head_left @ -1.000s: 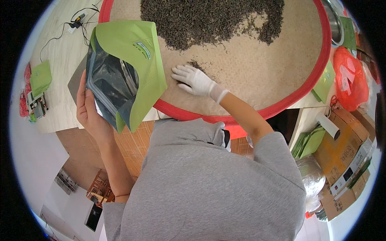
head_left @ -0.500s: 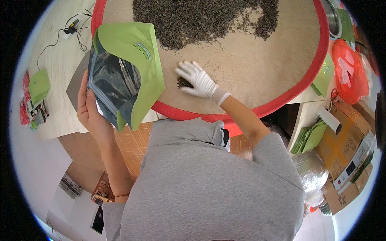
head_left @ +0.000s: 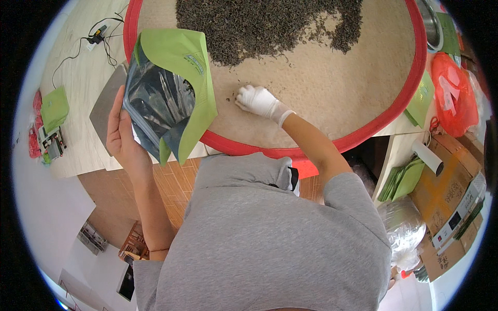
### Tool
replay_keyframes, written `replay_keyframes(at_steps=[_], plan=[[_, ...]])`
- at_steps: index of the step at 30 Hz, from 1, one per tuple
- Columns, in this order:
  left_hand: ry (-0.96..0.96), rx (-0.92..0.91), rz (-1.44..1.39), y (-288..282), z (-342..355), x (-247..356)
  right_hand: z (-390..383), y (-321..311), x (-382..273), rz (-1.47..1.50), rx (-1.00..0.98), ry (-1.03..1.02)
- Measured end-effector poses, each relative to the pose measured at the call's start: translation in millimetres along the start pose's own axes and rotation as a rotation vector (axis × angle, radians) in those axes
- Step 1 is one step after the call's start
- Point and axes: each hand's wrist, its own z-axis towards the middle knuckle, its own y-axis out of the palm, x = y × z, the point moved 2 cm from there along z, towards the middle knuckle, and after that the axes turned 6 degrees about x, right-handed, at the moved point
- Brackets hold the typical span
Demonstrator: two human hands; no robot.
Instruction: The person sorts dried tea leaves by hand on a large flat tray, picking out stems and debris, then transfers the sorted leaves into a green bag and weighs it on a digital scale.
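My left hand (head_left: 126, 142) grips a green pouch (head_left: 174, 46) by its near left edge, thumb and fingers pressed on the rim. The pouch gapes wide, showing a shiny dark foil lining, and tilts over the left side of a round, red-rimmed tray (head_left: 321, 103). On the tray my right hand (head_left: 257, 100), in a white glove, is closed into a fist where a small clump of dark, curled tea leaves lay. The leaves inside the fist are hidden; a few crumbs lie beside it. A broad pile of tea leaves (head_left: 270, 26) covers the tray's far part.
A grey flat plate (head_left: 104, 116) sits on the table beneath the pouch. Cables (head_left: 96, 37) and green pouches (head_left: 54, 109) lie at the left. To the right are a red plastic bag (head_left: 454, 93), a metal bowl (head_left: 429, 23), cardboard boxes (head_left: 446, 171) and more pouches (head_left: 402, 179).
My right hand has gone from spread fingers to a fist, and the small clump of leaves beside it is gone from the tray. The pouch is still held in my left hand.
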Motion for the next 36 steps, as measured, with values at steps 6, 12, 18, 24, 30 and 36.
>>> replay_keyframes(at_steps=[6, 12, 18, 24, 30, 36], plan=[[0.003, -0.041, 0.029, 2, -3, -1, -28, -48, 25, 0.229, 0.557, 0.745], [-0.040, -0.147, 0.173, 26, -7, -1, -30, -121, 22, 1.236, 1.018, 1.242], [-0.136, -0.267, 0.220, 62, -20, 1, 51, -240, -66, 1.397, 0.910, 1.087], [-0.211, -0.312, 0.234, 73, -24, 6, 97, -232, -105, 1.240, 0.904, 0.784], [-0.216, -0.310, 0.113, 64, -21, -3, 86, -229, -101, 0.491, 0.486, 0.388], [-0.230, -0.300, 0.097, 59, -20, -11, 80, -260, -90, 0.883, 0.416, 0.416]])
